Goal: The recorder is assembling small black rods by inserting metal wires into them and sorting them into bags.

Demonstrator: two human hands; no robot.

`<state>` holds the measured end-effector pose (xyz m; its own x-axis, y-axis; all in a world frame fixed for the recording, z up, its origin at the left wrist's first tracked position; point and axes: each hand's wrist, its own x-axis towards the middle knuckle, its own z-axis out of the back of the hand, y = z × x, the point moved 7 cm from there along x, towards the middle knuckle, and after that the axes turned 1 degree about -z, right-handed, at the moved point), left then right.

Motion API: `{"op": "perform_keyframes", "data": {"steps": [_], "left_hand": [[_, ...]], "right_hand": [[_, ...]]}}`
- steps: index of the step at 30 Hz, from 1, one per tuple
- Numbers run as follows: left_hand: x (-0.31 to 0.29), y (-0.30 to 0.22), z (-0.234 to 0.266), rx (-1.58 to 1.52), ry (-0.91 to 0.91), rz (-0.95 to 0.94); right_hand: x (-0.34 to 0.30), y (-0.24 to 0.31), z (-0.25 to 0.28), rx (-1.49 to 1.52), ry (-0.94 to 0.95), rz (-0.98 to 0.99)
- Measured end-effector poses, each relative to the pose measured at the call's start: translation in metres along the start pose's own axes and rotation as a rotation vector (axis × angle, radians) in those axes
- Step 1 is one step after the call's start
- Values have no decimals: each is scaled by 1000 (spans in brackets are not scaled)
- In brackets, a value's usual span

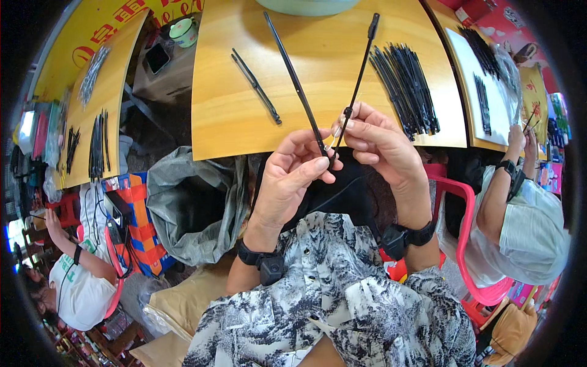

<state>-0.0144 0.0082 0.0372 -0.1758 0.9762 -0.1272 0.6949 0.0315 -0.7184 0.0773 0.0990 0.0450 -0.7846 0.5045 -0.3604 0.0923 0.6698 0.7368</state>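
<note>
patterned shirt (318, 275) nearest, below near edge of table (217, 122). at that edge, left hand (293, 171): thumb and fingers pinching lower end of long black rod (292, 76). right hand (386, 144) beside it, fingertips gripping second rod (361, 67); rods form v over table, lower ends together. small pale piece (331, 139) between hands. on table: short black piece (255, 85) left, black bundle (403, 92) right, pale basin (309, 5) at far edge.

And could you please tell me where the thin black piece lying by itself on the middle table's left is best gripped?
Probably at mid-length, pinched across its width from above: the thin black piece is long and slim, lies flat on the table, and sits apart from the black bundle.
</note>
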Motion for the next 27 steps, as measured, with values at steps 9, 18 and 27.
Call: {"op": "perform_keyframes", "data": {"steps": [9, 18, 27], "left_hand": [[0, 0, 11, 248, -195, -50], [0, 1, 19, 364, -261, -29], [10, 11, 10, 211, -185, 121]], "right_hand": [[-10, 10, -2, -242, -104, 155], [-25, 27, -1, -280, -221, 86], [-11, 12, 19, -112, -156, 207]]}}
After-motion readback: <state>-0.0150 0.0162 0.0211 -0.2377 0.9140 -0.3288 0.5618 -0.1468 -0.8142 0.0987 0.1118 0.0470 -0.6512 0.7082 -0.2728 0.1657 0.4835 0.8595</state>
